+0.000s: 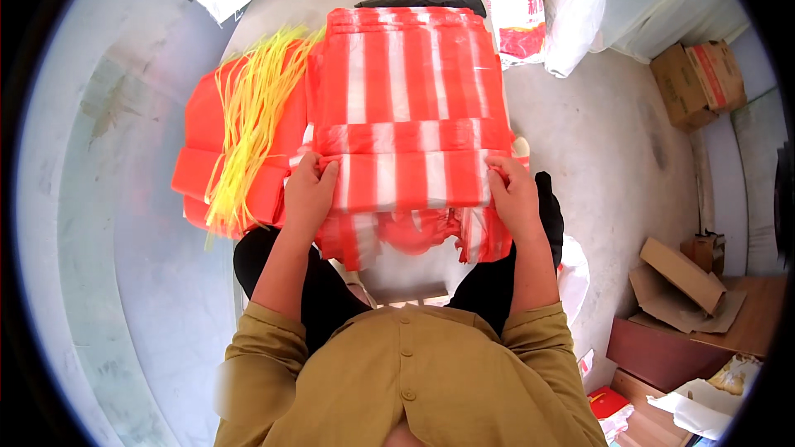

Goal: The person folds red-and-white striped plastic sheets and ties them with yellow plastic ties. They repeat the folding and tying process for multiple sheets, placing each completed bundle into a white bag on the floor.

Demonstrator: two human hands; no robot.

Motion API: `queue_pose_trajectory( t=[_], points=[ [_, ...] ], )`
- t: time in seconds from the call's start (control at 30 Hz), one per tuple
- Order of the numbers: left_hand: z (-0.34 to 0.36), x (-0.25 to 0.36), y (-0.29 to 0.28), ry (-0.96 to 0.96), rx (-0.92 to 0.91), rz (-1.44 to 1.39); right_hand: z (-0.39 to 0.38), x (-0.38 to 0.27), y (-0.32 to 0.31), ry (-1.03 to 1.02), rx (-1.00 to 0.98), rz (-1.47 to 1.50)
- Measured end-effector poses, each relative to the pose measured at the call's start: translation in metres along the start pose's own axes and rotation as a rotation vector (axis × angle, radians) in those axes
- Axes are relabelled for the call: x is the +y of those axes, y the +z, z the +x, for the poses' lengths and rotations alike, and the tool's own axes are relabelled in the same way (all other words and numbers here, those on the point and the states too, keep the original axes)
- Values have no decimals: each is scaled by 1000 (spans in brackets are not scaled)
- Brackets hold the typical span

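White sacks (577, 12) along the top, cardboard box (683, 89) upper right, opened carton (684, 277) lower right

The left hand (310, 194) and right hand (515, 193) pinched opposite sides of a fold near the front of the striped red-and-white plastic (406, 74), whose front edge hung between the knees. Yellow strips (252, 124) lay across a red pile (199, 112) just to its left. Black plastic (422, 0) showed behind it, white sacks (517, 0) beyond; cartons (700, 83) stood well apart, right.
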State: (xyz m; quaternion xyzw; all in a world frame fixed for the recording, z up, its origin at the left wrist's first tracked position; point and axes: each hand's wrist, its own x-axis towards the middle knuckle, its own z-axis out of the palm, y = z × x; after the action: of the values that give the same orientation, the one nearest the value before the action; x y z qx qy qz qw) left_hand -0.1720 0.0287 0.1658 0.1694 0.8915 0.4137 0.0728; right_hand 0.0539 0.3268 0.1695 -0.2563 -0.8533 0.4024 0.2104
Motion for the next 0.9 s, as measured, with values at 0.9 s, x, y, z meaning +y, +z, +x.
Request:
queue_pose_trajectory(
  t=[0.9],
  points=[
    [-29, 26, 0, 659, 25, 355, -4, -59, 61, -576, -324, -523]
  ],
)
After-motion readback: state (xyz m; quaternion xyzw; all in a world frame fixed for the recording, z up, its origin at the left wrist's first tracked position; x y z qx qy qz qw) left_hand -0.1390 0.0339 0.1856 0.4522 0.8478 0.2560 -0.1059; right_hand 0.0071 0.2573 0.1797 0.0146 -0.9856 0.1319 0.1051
